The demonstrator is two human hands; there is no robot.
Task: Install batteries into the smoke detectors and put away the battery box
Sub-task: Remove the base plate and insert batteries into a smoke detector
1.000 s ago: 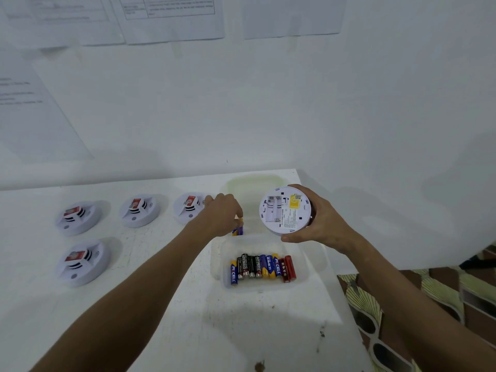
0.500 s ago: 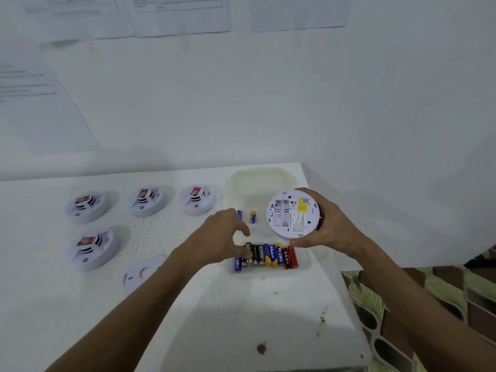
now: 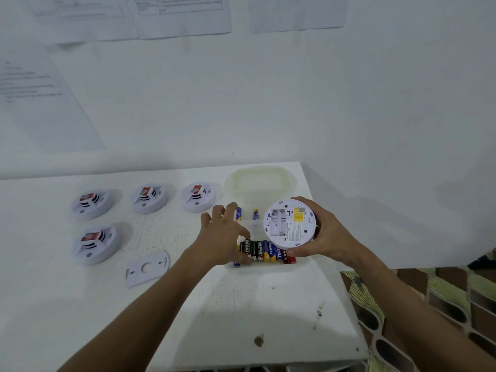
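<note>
1. Holding one smoke detector (image 3: 290,224) back-up over the battery box (image 3: 268,267), the right hand (image 3: 326,234) has its fingers curled round the rim; head view, roughly 3 o'clock of table centre.
2. The detector's battery bay, at 9 o'clock on its back face, appears empty; judged not yet loaded.
3. The left hand (image 3: 224,237) reaches into the box, thumb and forefinger closing on a black battery (image 3: 248,249) at the left end of the row of batteries (image 3: 268,253). Whether the battery is fully gripped or only touched, I cannot tell.
4. Two loose batteries (image 3: 247,214) lie in the box at 12 o'clock of the row.
5. The box lid (image 3: 260,181) lies open beyond the box, at 12 o'clock.
6. Four other detectors (image 3: 146,198) sit face-up on the table (image 3: 241,318) at 9 to 10 o'clock, covers on; whether they hold batteries cannot be told.
7. A detached mounting plate (image 3: 147,268) lies at 8 o'clock of the box, presumably from the held unit.
8. Assessment: battery fitting on this unit is pending, then plate refit; the box is not yet closed or put away.
</note>
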